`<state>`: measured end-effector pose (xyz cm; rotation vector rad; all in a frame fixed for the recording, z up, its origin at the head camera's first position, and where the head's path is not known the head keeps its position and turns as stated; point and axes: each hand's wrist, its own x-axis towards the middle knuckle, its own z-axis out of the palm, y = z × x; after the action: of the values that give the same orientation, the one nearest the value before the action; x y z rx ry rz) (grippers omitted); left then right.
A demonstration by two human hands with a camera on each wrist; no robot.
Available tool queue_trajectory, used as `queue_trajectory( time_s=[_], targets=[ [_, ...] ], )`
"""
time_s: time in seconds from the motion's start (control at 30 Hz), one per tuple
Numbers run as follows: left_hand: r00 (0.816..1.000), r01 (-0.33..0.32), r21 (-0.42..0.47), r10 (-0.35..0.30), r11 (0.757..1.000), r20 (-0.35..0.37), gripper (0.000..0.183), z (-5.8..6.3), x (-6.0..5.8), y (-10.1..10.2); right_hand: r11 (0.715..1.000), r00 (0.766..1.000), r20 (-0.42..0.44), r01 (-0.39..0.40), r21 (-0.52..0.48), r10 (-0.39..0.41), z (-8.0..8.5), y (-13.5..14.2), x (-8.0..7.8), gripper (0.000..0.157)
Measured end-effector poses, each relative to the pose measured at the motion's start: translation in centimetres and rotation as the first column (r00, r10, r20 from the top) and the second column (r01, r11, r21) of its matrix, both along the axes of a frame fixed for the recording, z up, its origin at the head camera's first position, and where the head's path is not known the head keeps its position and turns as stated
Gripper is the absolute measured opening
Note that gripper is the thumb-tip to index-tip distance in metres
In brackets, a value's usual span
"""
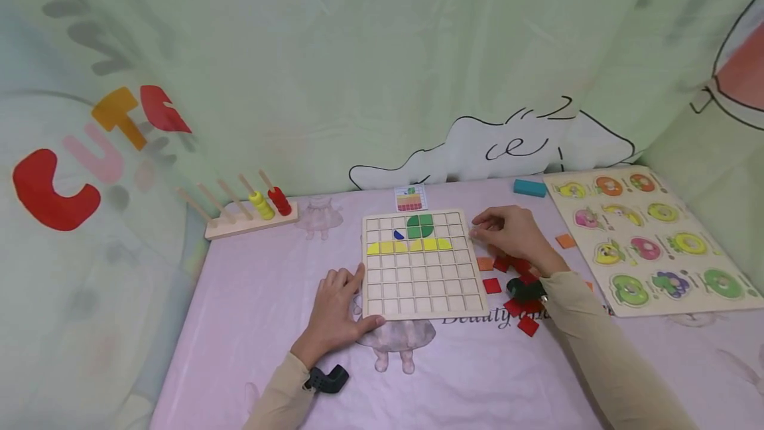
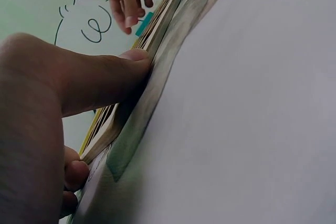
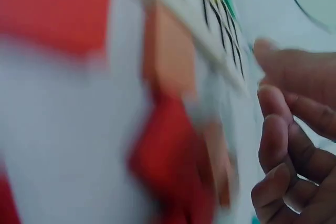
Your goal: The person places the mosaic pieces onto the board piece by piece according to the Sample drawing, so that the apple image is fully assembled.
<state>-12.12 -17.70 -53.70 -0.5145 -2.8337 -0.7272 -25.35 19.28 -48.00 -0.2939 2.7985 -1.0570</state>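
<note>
Grid board lies flat on the pink cloth. Left hand at the board's near-left corner: thumb straight against the near edge, index along the left edge, thumb and index spread wide across the corner. Right hand just off the board's right edge, fingertips pointing at it; thumb slightly apart from loosely curled fingers. Can't tell if it touches the edge. Right forearm comes in from the board's near-right side.

On the board: 4 green pieces in 1 block toward the far edge, 1 blue piece just left of them, a row of yellow pieces on their near side. Right of board: red tiles, orange tile. Just beyond far edge: pattern card. Far-left of board: peg stand. Well right: fruit puzzle.
</note>
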Motion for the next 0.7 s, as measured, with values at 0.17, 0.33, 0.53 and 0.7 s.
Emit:
queue_trajectory(
  time_s=[0.17, 0.33, 0.53, 0.7],
  targets=[
    [1.000, 0.000, 0.006, 0.000, 1.000, 0.000, 0.105, 0.0, 0.0, 0.0, 0.998, 1.000, 0.027, 0.005, 0.067, -0.007, 0.1, 3.4, -0.3, 0.040],
    [1.000, 0.001, 0.007, -0.001, 1.000, -0.004, 0.104, -0.1, 0.0, -0.1, 0.996, 0.995, 0.096, -0.006, 0.092, -0.002, -0.2, 4.4, -0.3, 0.045],
    [1.000, -0.001, 0.011, 0.001, 1.000, -0.009, 0.103, -0.2, 0.1, 0.0, 0.994, 0.993, 0.119, 0.016, 0.112, -0.029, -0.5, 4.5, -0.2, 0.035],
    [1.000, 0.003, 0.015, -0.002, 1.000, -0.011, 0.104, -0.1, 0.1, 0.0, 0.992, 0.989, 0.140, 0.022, 0.121, -0.039, -0.6, 4.6, -0.1, 0.034]
  ],
)
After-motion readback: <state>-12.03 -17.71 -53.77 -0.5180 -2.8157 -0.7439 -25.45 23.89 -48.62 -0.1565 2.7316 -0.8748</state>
